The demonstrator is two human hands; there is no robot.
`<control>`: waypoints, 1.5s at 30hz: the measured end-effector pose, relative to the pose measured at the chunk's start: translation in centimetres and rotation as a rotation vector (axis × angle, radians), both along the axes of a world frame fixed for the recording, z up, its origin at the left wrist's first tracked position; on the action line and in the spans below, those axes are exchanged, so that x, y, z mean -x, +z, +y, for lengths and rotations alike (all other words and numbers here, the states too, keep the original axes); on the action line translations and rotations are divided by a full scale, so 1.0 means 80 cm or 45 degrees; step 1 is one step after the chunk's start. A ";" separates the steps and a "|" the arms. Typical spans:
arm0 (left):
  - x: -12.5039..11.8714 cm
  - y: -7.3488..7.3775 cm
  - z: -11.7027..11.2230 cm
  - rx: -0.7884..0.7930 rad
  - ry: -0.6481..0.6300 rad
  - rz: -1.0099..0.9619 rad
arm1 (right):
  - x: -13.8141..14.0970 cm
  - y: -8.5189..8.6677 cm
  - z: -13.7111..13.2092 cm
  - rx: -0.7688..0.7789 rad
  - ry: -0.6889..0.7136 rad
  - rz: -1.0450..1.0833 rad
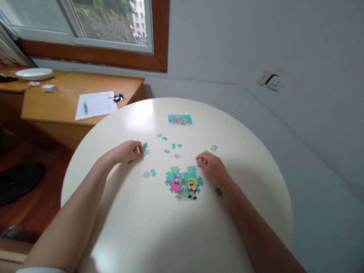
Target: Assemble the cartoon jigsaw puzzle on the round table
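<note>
On the round white table, a partly joined jigsaw puzzle (183, 184) shows a pink starfish, a pale squid figure and a yellow sponge figure on teal. My left hand (129, 150) is left of it, thumb and fingers pinched on a pale green puzzle piece (147, 152) beside a darker teal piece (145, 145). Just above the puzzle's upper right corner is my right hand (212, 165), its fingers curled and pinched together; whatever they hold is hidden. A teal piece (199, 165) lies partly under that hand. Another loose piece (218, 191) rests by my right forearm.
Behind the puzzle lie several loose pieces (173, 146) and a small reference picture (180, 120). More pieces lie at left (146, 174) and right (214, 148). A wooden desk (62, 102) beyond the table's left edge (93, 131) bears paper (95, 104) and keys (118, 97).
</note>
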State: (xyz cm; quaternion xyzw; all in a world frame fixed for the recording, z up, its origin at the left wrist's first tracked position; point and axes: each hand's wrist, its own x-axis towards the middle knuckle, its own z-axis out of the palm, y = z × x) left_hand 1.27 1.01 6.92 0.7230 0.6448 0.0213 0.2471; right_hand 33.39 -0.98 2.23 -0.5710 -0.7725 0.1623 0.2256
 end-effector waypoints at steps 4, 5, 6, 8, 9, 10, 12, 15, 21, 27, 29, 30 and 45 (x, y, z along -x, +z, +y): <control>-0.001 0.001 0.000 -0.012 0.000 0.041 | -0.001 -0.004 0.001 -0.019 0.006 0.012; 0.000 0.000 0.000 -0.016 0.003 0.048 | -0.001 -0.004 0.001 -0.021 0.007 0.017; 0.000 0.000 0.000 -0.019 0.010 0.052 | -0.001 -0.005 0.001 -0.020 0.005 0.020; 0.001 -0.002 0.001 -0.014 0.026 0.048 | -0.001 -0.005 0.001 -0.018 0.000 0.024; 0.001 -0.003 0.001 -0.009 0.032 0.041 | -0.001 -0.004 0.001 -0.017 -0.001 0.025; 0.002 -0.003 0.001 -0.002 0.034 0.033 | -0.001 -0.004 0.001 -0.014 -0.002 0.026; 0.002 -0.003 0.000 0.010 0.028 0.020 | -0.001 -0.004 0.001 -0.005 0.004 0.029; 0.002 -0.002 0.000 0.014 0.009 0.012 | -0.001 -0.004 0.001 -0.002 0.011 0.036; 0.000 0.000 -0.001 0.026 0.003 0.018 | -0.001 -0.006 0.001 -0.007 -0.004 0.046; 0.001 0.000 0.000 0.020 -0.022 0.063 | 0.000 -0.002 0.000 0.013 -0.001 0.032; 0.001 -0.001 0.000 0.016 -0.027 0.074 | 0.001 -0.001 0.000 0.007 -0.003 0.020; 0.001 -0.001 0.001 0.011 -0.030 0.082 | 0.001 -0.002 0.000 -0.002 -0.003 0.014; 0.007 -0.004 0.003 -0.068 -0.086 0.053 | 0.004 0.005 -0.004 -0.041 0.001 -0.065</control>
